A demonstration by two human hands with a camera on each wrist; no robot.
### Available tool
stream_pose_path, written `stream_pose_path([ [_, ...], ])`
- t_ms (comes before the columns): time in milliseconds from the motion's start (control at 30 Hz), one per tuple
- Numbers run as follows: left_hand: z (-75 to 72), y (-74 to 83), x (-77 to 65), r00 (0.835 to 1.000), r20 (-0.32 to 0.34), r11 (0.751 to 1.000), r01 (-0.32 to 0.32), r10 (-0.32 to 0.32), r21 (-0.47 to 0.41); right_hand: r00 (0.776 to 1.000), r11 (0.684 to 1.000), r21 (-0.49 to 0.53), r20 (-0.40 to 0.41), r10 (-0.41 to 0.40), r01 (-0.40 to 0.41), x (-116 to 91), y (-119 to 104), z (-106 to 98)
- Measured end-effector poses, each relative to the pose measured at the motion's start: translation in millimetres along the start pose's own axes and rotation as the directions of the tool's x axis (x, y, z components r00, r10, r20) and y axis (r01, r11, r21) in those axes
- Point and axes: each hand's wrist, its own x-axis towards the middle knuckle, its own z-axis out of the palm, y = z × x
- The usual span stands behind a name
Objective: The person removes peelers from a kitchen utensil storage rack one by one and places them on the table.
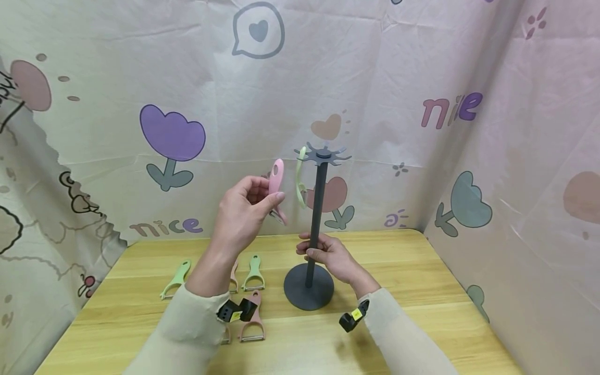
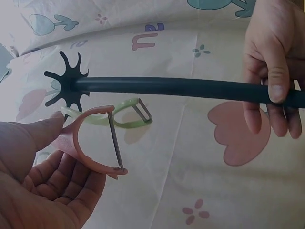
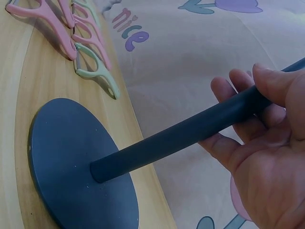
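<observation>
Between thumb and fingers my left hand (image 1: pixel 244 208) pinches a pink peeler (image 1: pixel 276 177) by its handle, hole end up, blade end hanging down. Just right of it, a light green peeler (image 1: pixel 300 179) hangs from the hooked top (image 1: pixel 323 153) of a dark stand. My right hand (image 1: pixel 330 255) holds the stand's pole (image 3: pixel 176 138) low down, thumb on one side and fingers on the other. The stand's round base (image 1: pixel 300 294) sits on the table. In the left wrist view, the pink peeler's blade (image 2: pixel 116 140) overlaps the green peeler (image 2: pixel 128 114).
Several peelers lie on the wooden table (image 1: pixel 398 291) left of the stand, among them a green one (image 1: pixel 177 278), another green one (image 1: pixel 254 271) and a pink one (image 1: pixel 253 317). My left forearm covers some of them. A patterned cloth (image 1: pixel 375 78) hangs behind and beside the table.
</observation>
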Motion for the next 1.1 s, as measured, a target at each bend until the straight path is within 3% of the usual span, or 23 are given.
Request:
stream_pose_path([
  [1100,-13.6,-61.5,-13.8,0.992,-0.007,0.977,0.123,-0.124,0.172,1.0,1.0,-0.001,0.007,-0.021,0.021,0,-1,1],
])
